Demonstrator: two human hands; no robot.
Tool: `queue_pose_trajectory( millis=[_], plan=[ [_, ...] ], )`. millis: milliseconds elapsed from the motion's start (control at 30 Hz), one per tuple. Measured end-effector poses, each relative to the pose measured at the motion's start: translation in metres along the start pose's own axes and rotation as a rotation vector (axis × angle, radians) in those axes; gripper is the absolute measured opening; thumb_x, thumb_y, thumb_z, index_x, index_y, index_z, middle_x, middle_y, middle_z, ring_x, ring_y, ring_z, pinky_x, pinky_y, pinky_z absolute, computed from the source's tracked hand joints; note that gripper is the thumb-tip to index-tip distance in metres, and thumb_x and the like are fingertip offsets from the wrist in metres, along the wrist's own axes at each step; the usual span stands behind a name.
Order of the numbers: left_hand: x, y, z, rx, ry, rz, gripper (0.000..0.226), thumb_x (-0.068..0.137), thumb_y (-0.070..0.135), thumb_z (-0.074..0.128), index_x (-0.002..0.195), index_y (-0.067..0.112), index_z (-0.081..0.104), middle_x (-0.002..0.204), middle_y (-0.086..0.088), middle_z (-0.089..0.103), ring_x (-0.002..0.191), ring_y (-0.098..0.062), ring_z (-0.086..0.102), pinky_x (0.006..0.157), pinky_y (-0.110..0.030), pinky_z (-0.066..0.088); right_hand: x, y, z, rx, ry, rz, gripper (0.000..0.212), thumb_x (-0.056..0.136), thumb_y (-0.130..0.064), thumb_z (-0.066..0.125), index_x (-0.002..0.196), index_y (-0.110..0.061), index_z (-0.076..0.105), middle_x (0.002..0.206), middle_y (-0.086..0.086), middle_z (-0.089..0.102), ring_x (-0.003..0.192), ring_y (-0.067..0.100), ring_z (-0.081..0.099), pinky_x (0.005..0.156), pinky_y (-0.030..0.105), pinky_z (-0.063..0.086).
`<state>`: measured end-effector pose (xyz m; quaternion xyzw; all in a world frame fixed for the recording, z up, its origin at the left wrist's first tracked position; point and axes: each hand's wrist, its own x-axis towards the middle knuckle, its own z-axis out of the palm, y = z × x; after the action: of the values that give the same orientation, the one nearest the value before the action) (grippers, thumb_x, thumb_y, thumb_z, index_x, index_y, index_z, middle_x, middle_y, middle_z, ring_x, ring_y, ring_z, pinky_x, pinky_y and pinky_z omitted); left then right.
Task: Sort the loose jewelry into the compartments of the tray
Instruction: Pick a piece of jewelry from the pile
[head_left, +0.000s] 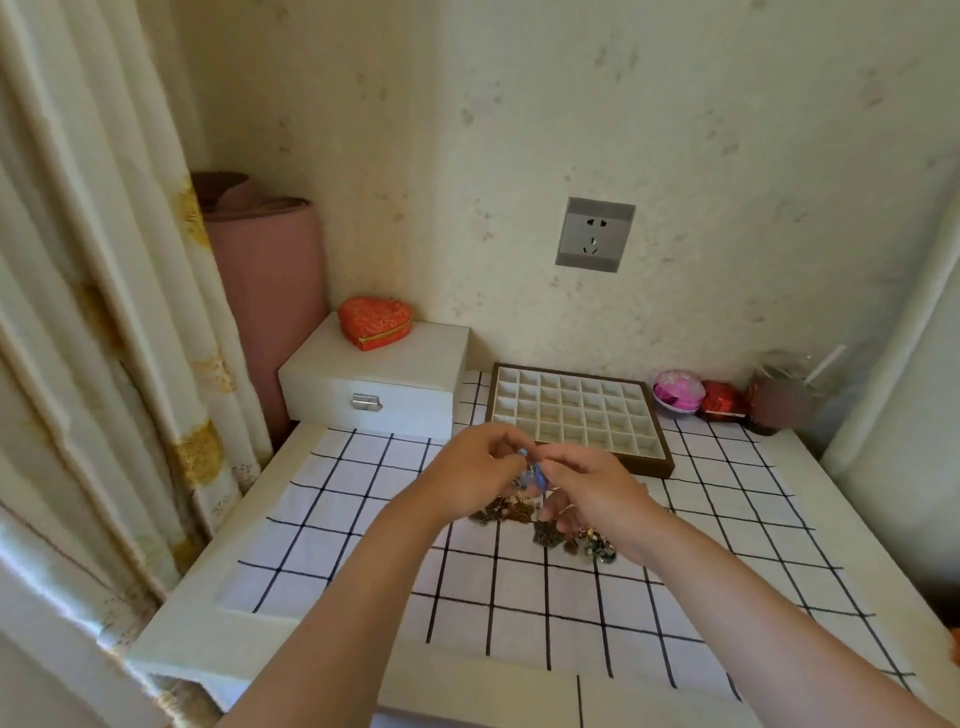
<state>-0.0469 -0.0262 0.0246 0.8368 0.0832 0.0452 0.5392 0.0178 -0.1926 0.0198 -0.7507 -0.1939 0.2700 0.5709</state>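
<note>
White desk (208, 613), one grid-checked cloth (519, 597). One compartment tray (576, 410) at rear, cells apparently empty. One loose jewelry heap (545, 525) in front of it. Two hands: left hand (470, 460) and right hand (597, 493) together pinch one small blue piece (537, 475) above the heap. One white box (379, 384), one red heart-shaped case (375, 321) atop.

Speckled cream wall (519, 130) with a grey socket (595, 235); cream curtain (78, 260) hangs left.
</note>
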Motion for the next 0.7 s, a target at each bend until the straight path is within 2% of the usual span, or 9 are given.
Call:
queue_pose_trajectory(
  millis=[67, 167, 267, 367, 467, 533, 600, 700],
  plan=[
    [0.009, -0.001, 0.001, -0.048, 0.004, -0.003, 0.029, 0.092, 0.008, 0.057, 0.114, 0.026, 0.064, 0.086, -0.005, 0.063, 0.073, -0.016, 0.064, 0.079, -0.04, 0.056, 0.009, 0.003, -0.004, 0.03, -0.013, 0.007, 0.024, 0.107, -0.023, 0.046, 0.118, -0.025, 0.068, 0.09, 0.01, 0.074, 0.067, 0.023, 0.068, 0.058, 0.031, 0.051],
    [0.016, -0.003, 0.0, -0.079, -0.013, 0.002, 0.032, 0.092, 0.006, 0.058, 0.118, 0.024, 0.062, 0.091, -0.008, 0.063, 0.074, -0.014, 0.066, 0.087, -0.043, 0.056, 0.011, 0.008, -0.011, 0.094, -0.03, 0.012, 0.022, 0.102, -0.032, 0.056, 0.118, -0.021, 0.067, 0.093, 0.01, 0.074, 0.07, 0.024, 0.067, 0.057, 0.031, 0.051],
    [0.02, -0.005, -0.002, -0.075, -0.048, 0.007, 0.028, 0.092, 0.004, 0.06, 0.11, 0.025, 0.064, 0.103, -0.015, 0.067, 0.075, -0.012, 0.067, 0.088, -0.038, 0.057, 0.012, 0.013, -0.014, 0.046, 0.016, -0.037, 0.019, 0.097, -0.018, 0.065, 0.115, -0.019, 0.07, 0.092, 0.009, 0.074, 0.066, 0.023, 0.065, 0.053, 0.033, 0.049],
    [0.022, -0.007, -0.005, -0.051, -0.061, -0.005, 0.025, 0.09, 0.001, 0.061, 0.106, 0.02, 0.067, 0.099, -0.015, 0.067, 0.074, -0.011, 0.066, 0.081, -0.031, 0.058, 0.016, 0.014, -0.018, 0.079, 0.051, -0.035, 0.021, 0.097, -0.01, 0.064, 0.114, -0.018, 0.073, 0.097, 0.014, 0.073, 0.063, 0.022, 0.064, 0.049, 0.031, 0.047],
    [0.021, -0.008, -0.008, 0.037, -0.082, -0.021, 0.025, 0.087, 0.006, 0.063, 0.104, 0.024, 0.065, 0.086, -0.004, 0.064, 0.075, -0.011, 0.065, 0.082, -0.036, 0.055, 0.019, 0.006, -0.018, 0.065, 0.086, -0.061, 0.027, 0.095, -0.006, 0.065, 0.117, -0.019, 0.072, 0.095, 0.011, 0.074, 0.063, 0.021, 0.065, 0.047, 0.028, 0.047],
    [0.018, -0.007, -0.008, 0.037, -0.096, -0.058, 0.026, 0.087, 0.013, 0.066, 0.106, 0.029, 0.063, 0.095, -0.002, 0.067, 0.082, -0.014, 0.067, 0.086, -0.038, 0.054, 0.02, -0.002, -0.016, 0.033, 0.112, -0.089, 0.028, 0.094, -0.007, 0.067, 0.118, -0.02, 0.071, 0.091, 0.009, 0.075, 0.063, 0.019, 0.066, 0.048, 0.029, 0.048],
    [0.013, -0.002, -0.007, -0.024, -0.111, -0.075, 0.026, 0.09, 0.02, 0.065, 0.113, 0.033, 0.061, 0.107, 0.002, 0.069, 0.093, -0.015, 0.068, 0.081, -0.031, 0.056, 0.02, -0.01, -0.012, 0.007, 0.103, -0.12, 0.022, 0.095, -0.01, 0.066, 0.112, -0.021, 0.073, 0.092, 0.011, 0.075, 0.065, 0.017, 0.066, 0.05, 0.029, 0.049],
    [0.007, 0.004, -0.008, -0.082, -0.084, -0.037, 0.024, 0.097, 0.023, 0.059, 0.119, 0.03, 0.063, 0.105, 0.007, 0.072, 0.091, -0.007, 0.07, 0.075, -0.02, 0.053, 0.021, -0.022, -0.006, 0.003, 0.063, -0.159, 0.019, 0.096, -0.01, 0.064, 0.108, -0.019, 0.075, 0.089, 0.012, 0.075, 0.064, 0.017, 0.065, 0.049, 0.028, 0.049]
  ],
)
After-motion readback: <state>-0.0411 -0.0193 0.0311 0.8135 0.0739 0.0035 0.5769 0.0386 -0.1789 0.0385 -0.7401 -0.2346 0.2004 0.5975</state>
